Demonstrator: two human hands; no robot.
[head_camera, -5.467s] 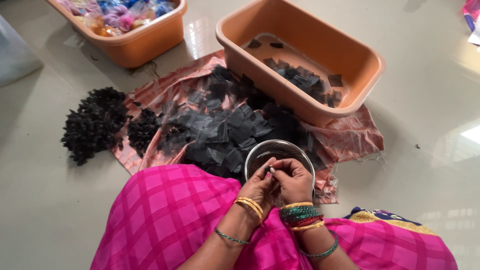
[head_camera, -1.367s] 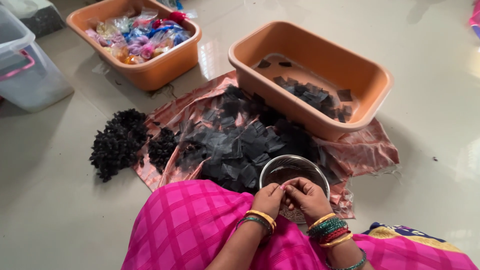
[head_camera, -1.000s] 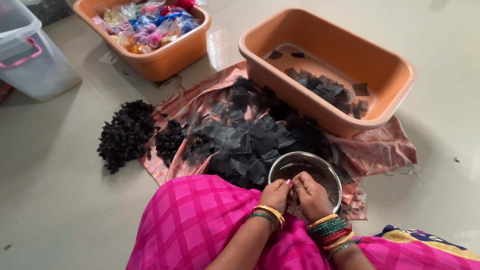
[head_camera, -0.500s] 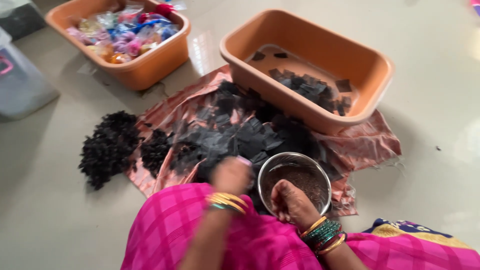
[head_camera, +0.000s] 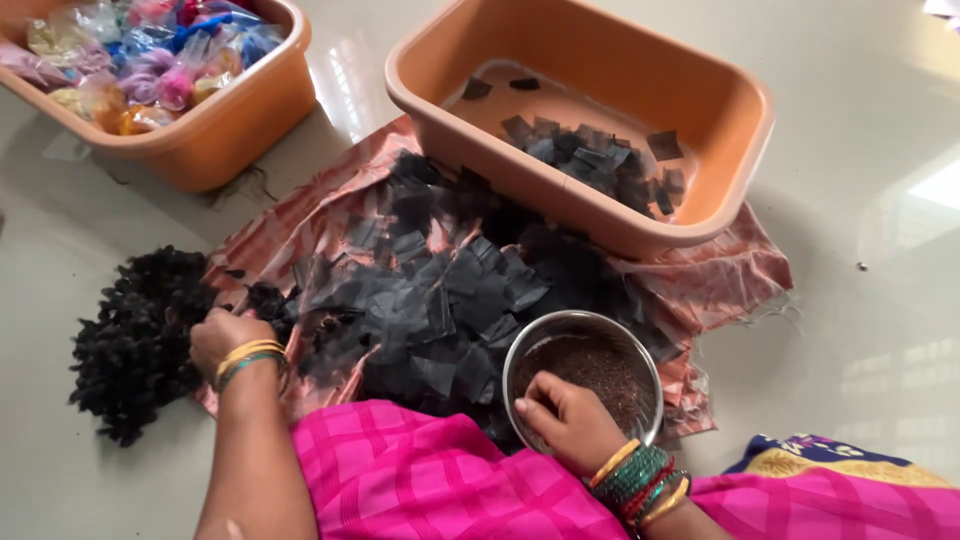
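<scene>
1. While the left hand reaches to the heap of dark curly bundles on the floor at far left, its grip is curled at the heap's edge; whether it grasps one, I cannot tell. Taking a single bundle from the edge would likely keep the heap tidy.
2. Black cut squares lie spread on the pink cloth, just beside that hand.
3. At the steel bowl of brown grains, the right hand rests on the near rim, fingers loosely bent, nothing visibly pinched.
4. Behind stands an orange tub holding more squares.
</scene>
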